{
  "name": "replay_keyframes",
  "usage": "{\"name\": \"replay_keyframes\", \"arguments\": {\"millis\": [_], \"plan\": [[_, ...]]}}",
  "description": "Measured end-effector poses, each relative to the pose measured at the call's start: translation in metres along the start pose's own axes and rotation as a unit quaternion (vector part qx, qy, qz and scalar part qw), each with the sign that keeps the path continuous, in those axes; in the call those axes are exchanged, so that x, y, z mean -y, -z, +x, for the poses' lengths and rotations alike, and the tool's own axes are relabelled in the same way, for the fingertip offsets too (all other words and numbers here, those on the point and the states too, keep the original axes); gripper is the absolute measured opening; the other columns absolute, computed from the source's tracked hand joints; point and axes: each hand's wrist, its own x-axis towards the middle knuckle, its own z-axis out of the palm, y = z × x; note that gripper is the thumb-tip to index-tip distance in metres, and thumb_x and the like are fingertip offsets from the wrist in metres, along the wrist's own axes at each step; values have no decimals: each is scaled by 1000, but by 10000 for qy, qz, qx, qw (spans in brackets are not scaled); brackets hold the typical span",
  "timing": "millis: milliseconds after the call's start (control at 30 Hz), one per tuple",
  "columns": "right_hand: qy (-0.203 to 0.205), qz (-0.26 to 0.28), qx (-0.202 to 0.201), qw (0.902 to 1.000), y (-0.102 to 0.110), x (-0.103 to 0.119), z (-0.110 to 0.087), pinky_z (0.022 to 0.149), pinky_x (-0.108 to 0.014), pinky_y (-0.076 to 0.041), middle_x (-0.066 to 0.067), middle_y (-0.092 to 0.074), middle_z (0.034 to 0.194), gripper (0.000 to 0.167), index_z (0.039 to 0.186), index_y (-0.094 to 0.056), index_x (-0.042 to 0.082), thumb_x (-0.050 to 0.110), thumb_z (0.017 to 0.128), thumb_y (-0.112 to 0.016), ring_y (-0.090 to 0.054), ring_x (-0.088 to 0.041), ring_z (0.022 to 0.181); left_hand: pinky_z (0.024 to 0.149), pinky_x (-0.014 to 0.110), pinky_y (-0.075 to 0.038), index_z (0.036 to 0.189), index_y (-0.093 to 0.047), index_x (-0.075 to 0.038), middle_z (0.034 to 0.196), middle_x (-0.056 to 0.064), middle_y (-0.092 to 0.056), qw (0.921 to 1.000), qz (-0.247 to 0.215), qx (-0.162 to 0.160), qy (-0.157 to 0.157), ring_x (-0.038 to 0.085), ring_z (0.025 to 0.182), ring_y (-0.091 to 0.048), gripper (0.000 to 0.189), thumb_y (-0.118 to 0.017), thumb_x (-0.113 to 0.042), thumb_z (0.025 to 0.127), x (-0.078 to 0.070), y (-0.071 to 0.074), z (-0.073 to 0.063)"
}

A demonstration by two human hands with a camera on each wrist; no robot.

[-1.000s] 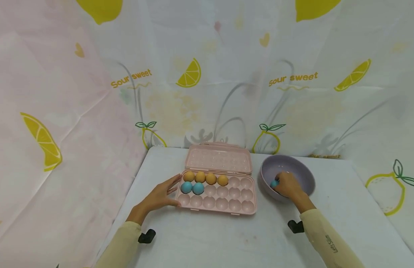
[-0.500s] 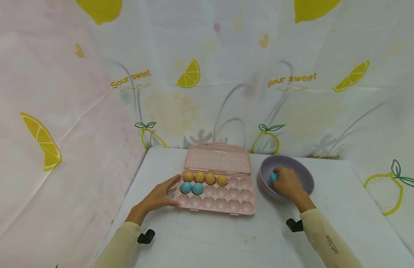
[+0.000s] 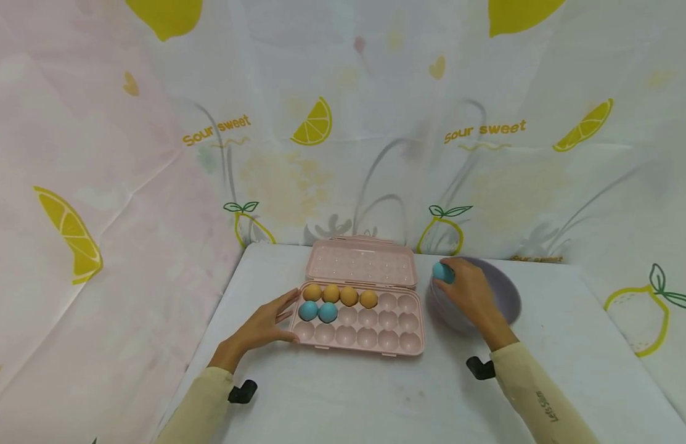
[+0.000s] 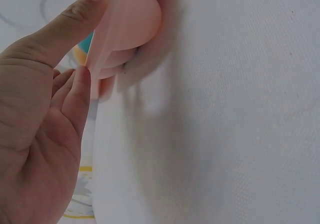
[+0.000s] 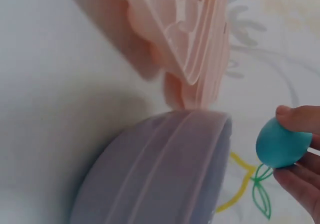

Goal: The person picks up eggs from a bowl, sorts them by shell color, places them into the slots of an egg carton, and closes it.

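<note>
A blue egg [image 3: 442,272] is pinched between the thumb and fingers of my right hand [image 3: 469,293], above the left rim of a purple bowl [image 3: 506,296]. The right wrist view shows this egg [image 5: 281,145] apart from the bowl's edge. To the left lies a pink egg box [image 3: 348,349] with its lid open. Several yellow eggs fill part of its back row, and two blue eggs [image 3: 318,312] sit at the left of the middle row. With fingers mostly straight, my left hand [image 3: 259,327] touches the box's left end; its thumb [image 4: 75,16] lies along the rim.
The lid [image 3: 362,264] leans back toward a lemon-print cloth backdrop [image 3: 343,172]. All stands on a white table [image 3: 343,401]. The bowl is close to the box's right end. My right hand and the bowl's wall hide much of the bowl's inside.
My right hand has lifted the blue egg from inside the bowl, moving up and to the left over its rim. My left hand and the egg box have stayed in place.
</note>
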Motion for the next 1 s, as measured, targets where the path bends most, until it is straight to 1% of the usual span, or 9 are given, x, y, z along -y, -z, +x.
{"name": "replay_keyframes", "arguments": {"millis": [67,167,267,333,433,533,667,767,1000], "plan": [[212,75,-234,9995,-1,7,2,90,-54,-51,-22,-66,112,47,117,-65,-4,10,76,-83,-62,-39,105,105,31,-43,155,-22,-7,158,10,-28,10000,9,-6,17,27,142,-32,111,-89,-27,68,0,0,0],[483,276,-542,9970,-4,17,6,83,-51,-54,-21,-67,107,47,114,-64,-4,8,73,-85,-64,-37,96,105,32,-42,155,-22,-7,158,10,-28,10000,-13,5,17,27,141,-33,111,-89,-26,68,0,0,0],[550,493,-668,9950,-7,27,9,76,-46,-57,-19,-65,103,47,111,-63,-3,8,71,-87,-64,-33,89,105,31,-42,155,-22,-7,158,10,-28,10000,-37,3,-7,27,141,-33,112,-89,-25,68,0,0,1],[546,694,-639,9940,-8,33,10,74,-44,-58,-19,-64,103,48,112,-63,-4,8,72,-86,-64,-32,89,105,31,-42,155,-22,-6,158,10,-28,10000,-71,6,-24,27,142,-33,112,-89,-25,68,1,0,1],[599,902,-538,9927,-10,43,12,75,-40,-60,-18,-63,106,49,115,-64,-5,8,73,-86,-65,-32,93,105,31,-42,155,-22,-7,158,10,-28,10000,-86,1,-17,27,141,-33,112,-90,-26,67,2,1,1],[810,920,-524,9911,-14,49,14,77,-39,-61,-17,-65,108,49,115,-66,-5,7,72,-86,-66,-32,96,105,31,-43,155,-22,-6,158,11,-28,10000,-92,0,-22,28,140,-35,113,-89,-28,67,2,1,0],[961,814,-560,9905,-21,56,17,76,-39,-61,-14,-67,107,48,114,-68,-2,9,71,-87,-68,-29,91,105,32,-43,155,-21,-7,158,11,-28,10000,-91,-4,-17,28,141,-34,112,-89,-27,68,1,1,-1],[916,873,-463,9909,-28,61,19,77,-37,-60,-13,-67,108,48,115,-67,-1,10,73,-86,-67,-27,92,105,32,-42,155,-21,-8,158,10,-27,9999,-101,6,28,27,141,-33,112,-89,-25,68,1,1,-1],[818,1378,-100,9870,-45,80,17,82,-35,-60,-12,-68,107,44,114,-66,-1,6,75,-84,-67,-26,99,106,31,-41,156,-22,-10,158,8,-27,9999,-90,-3,58,25,142,-33,111,-89,-24,68,1,0,0]]}}
